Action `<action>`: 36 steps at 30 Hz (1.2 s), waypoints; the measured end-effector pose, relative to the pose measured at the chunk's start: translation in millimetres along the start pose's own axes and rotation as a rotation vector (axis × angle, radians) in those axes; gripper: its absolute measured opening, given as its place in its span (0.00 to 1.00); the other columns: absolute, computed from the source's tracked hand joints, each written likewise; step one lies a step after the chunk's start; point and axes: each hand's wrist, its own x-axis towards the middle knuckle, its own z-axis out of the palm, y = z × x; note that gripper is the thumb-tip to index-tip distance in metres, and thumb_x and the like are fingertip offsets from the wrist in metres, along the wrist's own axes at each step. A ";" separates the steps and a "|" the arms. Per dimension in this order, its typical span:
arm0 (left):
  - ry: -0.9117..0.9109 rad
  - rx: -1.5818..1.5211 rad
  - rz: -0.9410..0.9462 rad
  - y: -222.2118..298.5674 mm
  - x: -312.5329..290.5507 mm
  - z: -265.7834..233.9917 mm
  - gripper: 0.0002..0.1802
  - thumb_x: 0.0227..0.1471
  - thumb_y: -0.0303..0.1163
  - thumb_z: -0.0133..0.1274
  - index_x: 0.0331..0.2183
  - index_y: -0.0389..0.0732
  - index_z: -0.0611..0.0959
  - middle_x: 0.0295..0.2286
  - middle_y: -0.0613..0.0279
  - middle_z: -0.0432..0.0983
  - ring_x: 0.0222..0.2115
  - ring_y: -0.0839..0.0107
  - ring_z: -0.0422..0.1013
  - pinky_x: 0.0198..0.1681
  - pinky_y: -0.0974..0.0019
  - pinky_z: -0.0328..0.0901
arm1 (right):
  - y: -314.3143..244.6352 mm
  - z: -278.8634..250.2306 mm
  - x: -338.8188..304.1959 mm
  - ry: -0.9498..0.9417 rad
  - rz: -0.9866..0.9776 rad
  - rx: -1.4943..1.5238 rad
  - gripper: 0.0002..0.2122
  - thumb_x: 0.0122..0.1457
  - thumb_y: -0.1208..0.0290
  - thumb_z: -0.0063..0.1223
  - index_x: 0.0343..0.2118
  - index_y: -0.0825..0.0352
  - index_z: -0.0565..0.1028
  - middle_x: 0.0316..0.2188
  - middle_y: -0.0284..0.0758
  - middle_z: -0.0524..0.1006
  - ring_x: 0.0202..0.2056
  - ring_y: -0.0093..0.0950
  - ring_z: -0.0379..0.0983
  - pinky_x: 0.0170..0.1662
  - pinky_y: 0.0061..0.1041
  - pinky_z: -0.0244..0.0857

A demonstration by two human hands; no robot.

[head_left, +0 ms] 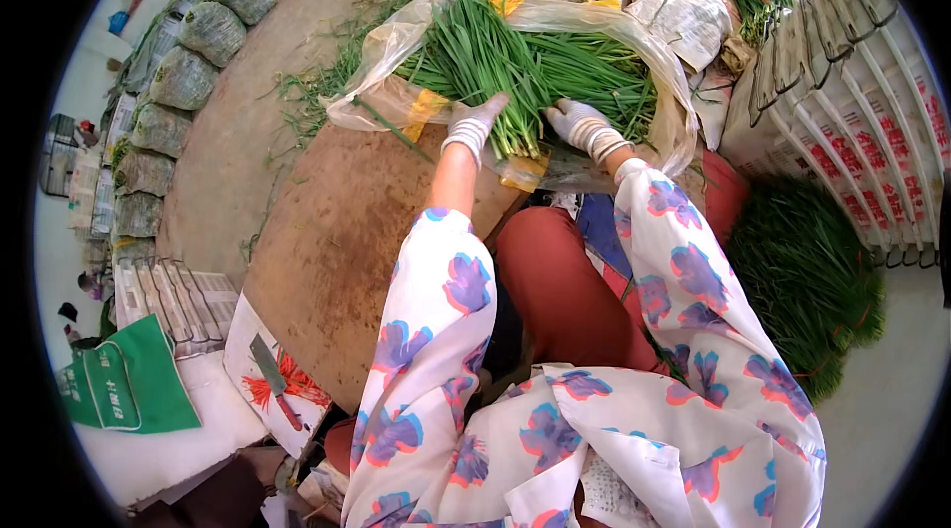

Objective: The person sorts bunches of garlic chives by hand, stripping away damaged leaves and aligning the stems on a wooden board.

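Note:
Both my hands wear pale gloves and reach into an open clear plastic bag (362, 72) filled with long green garlic chives (594, 57). Against the left side of a bunch of chives (485, 57), my left hand (478, 119) is closed round the lower stalks. The cut ends of that bunch point toward me, and its leaves fan away. My right hand (577, 122) presses at the bunch's right side, close to the loose chives; its fingertips are partly hidden by leaves, so I cannot tell its grip.
A brown round board (327, 251) lies at left. Beyond its near edge, a knife (267, 369) rests on red ties (307, 379) beside a green bag (129, 379). Bundled chives (807, 270) lie at right, below stacked white crates (842, 102). Filled sacks (183, 77) line the far left.

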 end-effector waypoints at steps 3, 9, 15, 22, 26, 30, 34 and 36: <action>-0.069 0.092 -0.142 49.5 -14.0 43.8 0.61 0.32 0.58 0.62 0.57 0.30 0.54 0.57 0.48 0.50 0.56 0.58 0.53 0.57 0.59 0.51 | 25.0 9.8 25.4 0.065 -0.085 0.195 0.23 0.57 0.54 0.37 0.44 0.70 0.70 0.42 0.51 0.72 0.48 0.46 0.66 0.50 0.35 0.59; -0.471 -0.560 -0.194 32.0 -30.6 1.2 0.47 0.35 0.63 0.58 0.50 0.39 0.69 0.49 0.54 0.66 0.49 0.59 0.61 0.51 0.56 0.57 | -86.6 4.5 -34.4 0.246 -0.271 -0.210 0.16 0.54 0.60 0.43 0.36 0.69 0.70 0.34 0.50 0.74 0.36 0.46 0.72 0.38 0.38 0.67; -0.843 -1.289 0.016 5.2 -85.5 -18.8 0.30 0.46 0.55 0.53 0.40 0.38 0.75 0.37 0.55 0.73 0.40 0.61 0.68 0.47 0.60 0.62 | -122.3 19.6 -101.3 0.423 -0.590 -0.670 0.15 0.50 0.65 0.51 0.37 0.70 0.69 0.34 0.45 0.72 0.38 0.41 0.71 0.38 0.34 0.68; -0.399 -1.239 0.190 -47.1 -191.7 -102.5 0.22 0.47 0.40 0.53 0.41 0.35 0.75 0.31 0.56 0.76 0.27 0.65 0.74 0.28 0.62 0.72 | -141.9 -47.3 -173.3 0.046 -0.863 0.622 0.20 0.54 0.58 0.52 0.43 0.69 0.70 0.38 0.37 0.74 0.36 0.27 0.70 0.44 0.25 0.63; -0.284 -1.164 0.173 -62.3 -240.6 -131.1 0.21 0.44 0.38 0.55 0.40 0.36 0.75 0.30 0.55 0.76 0.26 0.65 0.74 0.28 0.63 0.72 | -115.9 -11.8 -93.9 -0.429 -0.451 0.893 0.27 0.53 0.51 0.54 0.48 0.68 0.66 0.42 0.38 0.72 0.40 0.27 0.69 0.44 0.26 0.64; -0.260 -0.839 0.251 -88.3 -286.9 -146.1 0.20 0.42 0.33 0.58 0.39 0.37 0.75 0.31 0.60 0.75 0.30 0.70 0.72 0.34 0.64 0.69 | -189.9 73.2 -151.7 -0.847 -0.594 1.136 0.29 0.50 0.55 0.58 0.50 0.68 0.63 0.44 0.42 0.71 0.43 0.31 0.70 0.47 0.31 0.66; -0.192 -0.381 0.402 -102.7 -306.1 -167.1 0.24 0.39 0.35 0.62 0.39 0.38 0.75 0.33 0.63 0.74 0.33 0.72 0.69 0.39 0.67 0.65 | -215.6 112.0 -168.2 -0.743 -0.406 1.228 0.20 0.49 0.71 0.59 0.46 0.68 0.70 0.36 0.34 0.76 0.34 0.26 0.74 0.41 0.25 0.68; -0.155 0.045 0.434 -92.2 -331.7 -210.9 0.28 0.37 0.38 0.64 0.42 0.37 0.75 0.37 0.60 0.74 0.36 0.69 0.69 0.44 0.65 0.63 | -230.0 118.1 -179.3 -0.667 -0.641 1.167 0.20 0.48 0.74 0.60 0.46 0.68 0.70 0.36 0.33 0.76 0.35 0.24 0.73 0.42 0.25 0.67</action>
